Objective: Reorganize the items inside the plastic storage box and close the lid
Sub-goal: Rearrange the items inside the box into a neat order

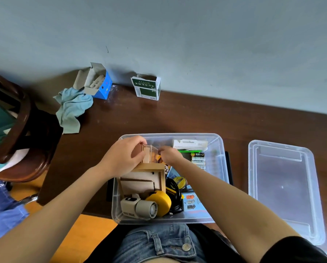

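At the far left a dark wooden chair (16, 130) stands beside the dark brown wooden table (120, 118). On the table's back edge a crumpled pale blue cloth (71, 109) lies against an open blue cardboard box (100, 82), and a green-and-white carton (147, 88) stands to its right.

The clear plastic storage box (220, 149) sits at the table's near edge, open. At its near left corner lie a beige mini fan (138, 205) and a yellow round tape measure (160, 202), with a light wooden frame (143, 177) behind them. The left hand (122, 158) curls its fingers round a small transparent case with wooden pieces (149, 152), holding it above the frame. Just beside it, the right hand (170, 154) reaches into the box's middle, fingers bent downward; whether they pinch anything I cannot tell. A row of batteries (197, 160) and a white packet (191, 145) lie by the back right wall.

The clear plastic lid (284, 186) rests flat on the table, apart from the box, to its right.
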A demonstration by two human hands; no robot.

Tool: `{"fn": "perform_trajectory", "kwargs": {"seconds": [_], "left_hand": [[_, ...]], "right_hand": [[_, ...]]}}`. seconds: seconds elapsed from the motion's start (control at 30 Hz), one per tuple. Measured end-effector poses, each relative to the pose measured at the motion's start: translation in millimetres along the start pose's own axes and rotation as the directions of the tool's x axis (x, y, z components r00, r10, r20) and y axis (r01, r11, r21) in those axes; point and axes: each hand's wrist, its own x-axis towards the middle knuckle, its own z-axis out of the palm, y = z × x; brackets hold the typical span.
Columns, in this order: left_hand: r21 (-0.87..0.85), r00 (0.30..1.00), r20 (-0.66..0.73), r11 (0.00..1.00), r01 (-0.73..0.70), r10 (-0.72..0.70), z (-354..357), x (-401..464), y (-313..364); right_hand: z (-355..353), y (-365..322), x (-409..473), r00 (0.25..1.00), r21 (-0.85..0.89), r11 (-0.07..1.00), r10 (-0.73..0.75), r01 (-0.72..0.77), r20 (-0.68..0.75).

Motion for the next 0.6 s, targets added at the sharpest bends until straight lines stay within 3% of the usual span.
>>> {"fn": "perform_trajectory", "kwargs": {"seconds": [0.2, 0.43, 0.6], "left_hand": [[-0.187, 1.0, 0.004, 0.982, 0.03, -0.029, -2.5, -0.7, 4.8], [-0.471, 0.998, -0.032, 0.881, 0.039, -0.061, -7.4, -1.8, 15.4], [-0.539, 0.994, -0.018, 0.838, 0.081, -0.108, -5.6, -3.0, 20.3]], "right_hand": [[-10.6, -6.7, 4.8, 0.982, 0.112, 0.99, 0.064, -0.084, 0.178], [-10.7, -14.9, 10.5, 0.963, -0.034, 0.987, 0.164, -0.16, 0.216], [-5.7, -25.6, 13.4, 0.958, -0.137, 0.987, 0.122, -0.089, 0.259]]}}
